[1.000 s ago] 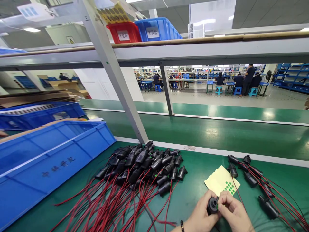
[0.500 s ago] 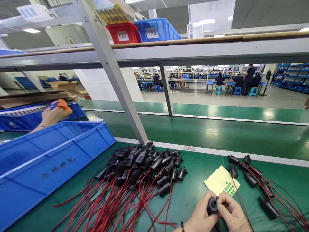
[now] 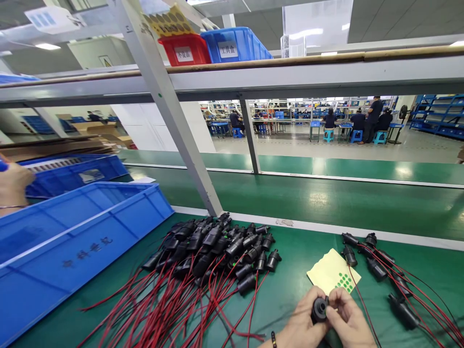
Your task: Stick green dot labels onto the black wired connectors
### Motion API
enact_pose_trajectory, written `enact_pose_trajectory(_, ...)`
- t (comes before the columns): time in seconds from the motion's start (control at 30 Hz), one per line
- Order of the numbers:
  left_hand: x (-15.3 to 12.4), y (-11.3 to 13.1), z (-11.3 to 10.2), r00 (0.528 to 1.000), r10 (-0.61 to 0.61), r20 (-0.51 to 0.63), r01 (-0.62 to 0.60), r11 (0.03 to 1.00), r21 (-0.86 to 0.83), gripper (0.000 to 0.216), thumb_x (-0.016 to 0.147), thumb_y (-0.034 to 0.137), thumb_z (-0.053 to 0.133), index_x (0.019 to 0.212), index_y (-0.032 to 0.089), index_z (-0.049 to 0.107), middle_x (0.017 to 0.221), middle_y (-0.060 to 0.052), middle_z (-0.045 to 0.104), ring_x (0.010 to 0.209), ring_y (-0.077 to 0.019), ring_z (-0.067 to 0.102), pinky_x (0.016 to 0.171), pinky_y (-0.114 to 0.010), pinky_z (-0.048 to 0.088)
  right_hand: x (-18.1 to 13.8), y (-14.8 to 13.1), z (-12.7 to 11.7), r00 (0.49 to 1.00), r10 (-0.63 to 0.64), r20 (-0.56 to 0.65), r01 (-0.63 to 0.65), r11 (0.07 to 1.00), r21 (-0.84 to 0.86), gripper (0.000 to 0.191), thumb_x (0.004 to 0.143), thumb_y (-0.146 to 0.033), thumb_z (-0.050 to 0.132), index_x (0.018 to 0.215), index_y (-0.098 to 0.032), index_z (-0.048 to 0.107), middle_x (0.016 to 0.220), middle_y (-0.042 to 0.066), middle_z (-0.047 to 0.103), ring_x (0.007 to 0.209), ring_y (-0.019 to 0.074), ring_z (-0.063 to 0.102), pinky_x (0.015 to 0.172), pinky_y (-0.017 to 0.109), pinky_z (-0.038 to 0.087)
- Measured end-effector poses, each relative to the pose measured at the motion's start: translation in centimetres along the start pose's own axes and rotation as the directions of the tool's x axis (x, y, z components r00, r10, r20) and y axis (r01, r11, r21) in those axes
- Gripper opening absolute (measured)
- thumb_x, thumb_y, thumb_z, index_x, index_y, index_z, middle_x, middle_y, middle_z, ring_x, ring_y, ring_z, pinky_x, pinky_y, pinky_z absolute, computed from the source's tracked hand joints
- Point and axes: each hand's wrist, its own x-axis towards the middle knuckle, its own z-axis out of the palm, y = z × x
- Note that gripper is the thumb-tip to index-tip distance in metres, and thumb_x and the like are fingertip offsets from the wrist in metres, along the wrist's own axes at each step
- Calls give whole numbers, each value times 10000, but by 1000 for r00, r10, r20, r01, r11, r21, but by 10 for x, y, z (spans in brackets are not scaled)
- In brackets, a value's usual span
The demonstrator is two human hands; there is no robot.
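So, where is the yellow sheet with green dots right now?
In the head view, the yellow sheet lies at lower right on the green bench, just beyond the left hand and right hand, with the smaller group of black parts at its right.

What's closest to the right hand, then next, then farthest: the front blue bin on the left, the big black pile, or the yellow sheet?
From the right hand, in the head view:
1. Yellow sheet: just beyond it.
2. Pile of black parts: off to the left.
3. Front blue bin: farther left still.
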Motion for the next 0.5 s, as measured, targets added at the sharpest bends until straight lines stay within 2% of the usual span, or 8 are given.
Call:
enact_pose_trajectory(0.2, 0, 3, -1, 1000, 0, 18, 1, 999, -37, 297, 780, 417, 649, 837, 197, 457, 749, 25, 420, 690, -133, 366, 628, -247, 328, 3, -1, -8, 997, 68, 24, -71, 991, 113, 291, 641, -440, 808, 785, -213, 696, 701, 3, 610, 700, 185, 544, 684, 303, 444)
enact_pose_trajectory(0.37, 1, 1, 0, 999, 42, 14, -42, 998, -56, 235, 738, 279, 654, 834, 197, 456, 760, 26, 429, 690, -131, 376, 642, -249, 334, 2, -8, -6, 995, 81, 50, -84, 994, 74, 189, 624, -255, 798, 768, -208, 684, 706, -2, 589, 699, 182, 535, 682, 303, 446)
enact_pose_trajectory(0.5, 1, 1, 1, 996, 87, 26, -86, 996, -27, 211, 694, 180, 620, 827, 197, 457, 774, 23, 434, 697, -134, 390, 653, -251, 341, 3, -7, -4, 995, 95, 17, -96, 995, 26, 164, 563, -121, 718, 665, -215, 630, 620, -34, 535, 602, 154, 490, 587, 264, 416)
